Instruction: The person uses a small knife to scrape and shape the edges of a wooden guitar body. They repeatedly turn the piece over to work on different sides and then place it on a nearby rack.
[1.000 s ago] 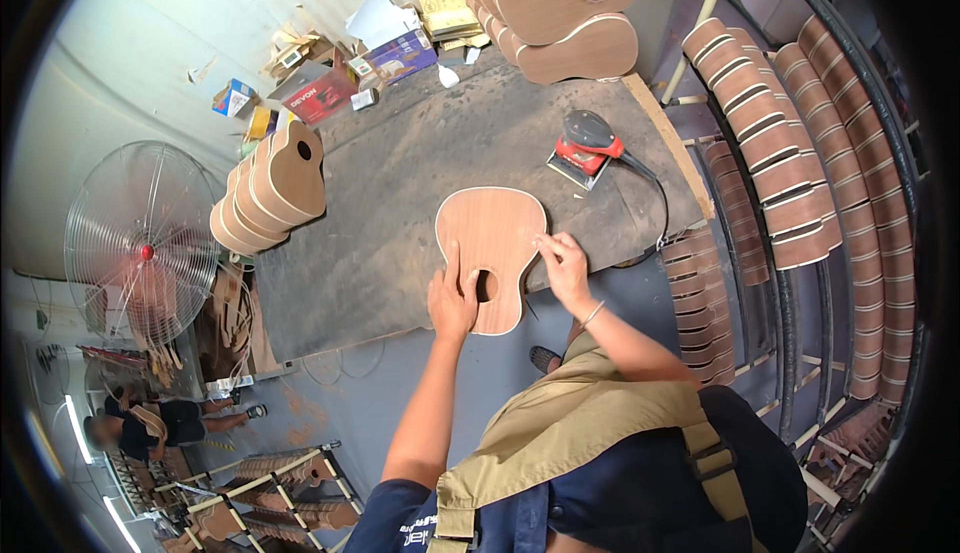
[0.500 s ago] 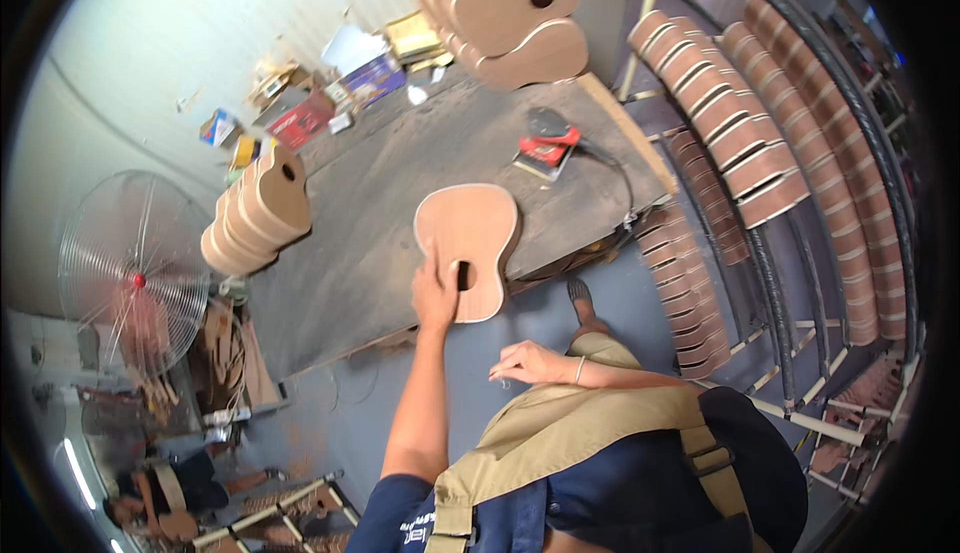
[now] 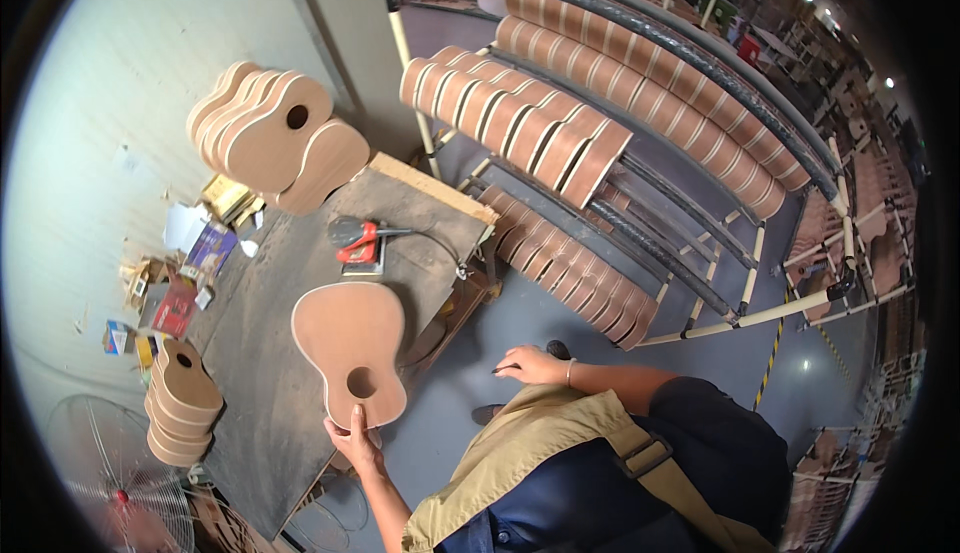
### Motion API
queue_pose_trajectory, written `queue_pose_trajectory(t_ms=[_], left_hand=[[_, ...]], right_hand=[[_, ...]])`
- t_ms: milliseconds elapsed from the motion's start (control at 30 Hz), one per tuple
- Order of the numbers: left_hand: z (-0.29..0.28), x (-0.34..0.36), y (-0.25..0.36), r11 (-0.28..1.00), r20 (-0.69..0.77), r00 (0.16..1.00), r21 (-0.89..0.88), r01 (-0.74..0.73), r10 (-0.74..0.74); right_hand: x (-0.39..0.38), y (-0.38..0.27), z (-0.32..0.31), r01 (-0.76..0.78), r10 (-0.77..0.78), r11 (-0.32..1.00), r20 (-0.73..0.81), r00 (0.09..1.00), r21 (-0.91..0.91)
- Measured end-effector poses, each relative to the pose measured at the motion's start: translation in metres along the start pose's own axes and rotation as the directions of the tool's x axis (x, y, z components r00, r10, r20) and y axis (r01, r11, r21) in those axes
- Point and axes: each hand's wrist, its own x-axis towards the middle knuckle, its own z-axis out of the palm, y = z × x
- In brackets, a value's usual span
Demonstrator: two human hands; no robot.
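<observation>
A small guitar body [image 3: 345,328] of pale wood, with a round soundhole, is over the near edge of the dark workbench. My left hand [image 3: 357,445] grips its near end, thumb on top beside the soundhole and the other fingers underneath. I cannot tell whether the body's far part touches the bench. My right hand [image 3: 536,365] hovers in front of my waist, fingers loosely bent and nothing visible in them. Beyond the guitar body a red and black power sander [image 3: 357,243] rests on the bench, its cable trailing right.
Guitar bodies are stacked at the far bench corner [image 3: 270,133] and at the left [image 3: 183,403]. Small boxes [image 3: 175,305] line the wall. A fan [image 3: 120,493] stands lower left. On the right, a pipe rack [image 3: 790,310] carries rows of guitar bodies; the workbench [image 3: 250,453] is dusty.
My view has swung right, bringing more of the rack in. My left hand has shifted from lying on the guitar body to gripping its near end. The right hand stays near my waist.
</observation>
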Motion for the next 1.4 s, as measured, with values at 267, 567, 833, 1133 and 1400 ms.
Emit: queue_pose_trajectory(t_ms=[267, 567, 833, 1133, 1400], left_hand=[[0.254, -0.074, 0.044, 0.731, 0.664, 0.727, 0.407, -0.548, 0.175], [0.520, -0.115, -0.028, 0.329, 0.910, 0.307, 0.209, -0.921, 0.280], [0.598, -0.121, -0.077, -0.011, 0.930, 0.345, 0.349, -0.937, 0.128], [0.437, -0.067, -0.055, 0.060, 0.907, 0.265, 0.260, -0.964, 0.326], [0.105, 0.009, -0.027, 0.253, 0.312, 0.727, 0.794, -0.553, 0.612]], right_hand=[[-0.070, 0.086, -0.066, -0.114, 0.113, 0.993, -0.146, 0.983, -0.002], [-0.131, 0.125, -0.126, -0.199, 0.172, 0.979, -0.356, 0.919, -0.042], [-0.156, 0.134, -0.134, -0.279, 0.220, 0.957, -0.429, 0.876, -0.080], [-0.090, 0.084, -0.114, -0.060, 0.015, 0.989, -0.317, 0.948, -0.132], [0.024, 0.001, -0.040, 0.144, -0.158, 0.978, -0.080, 0.984, -0.154]])
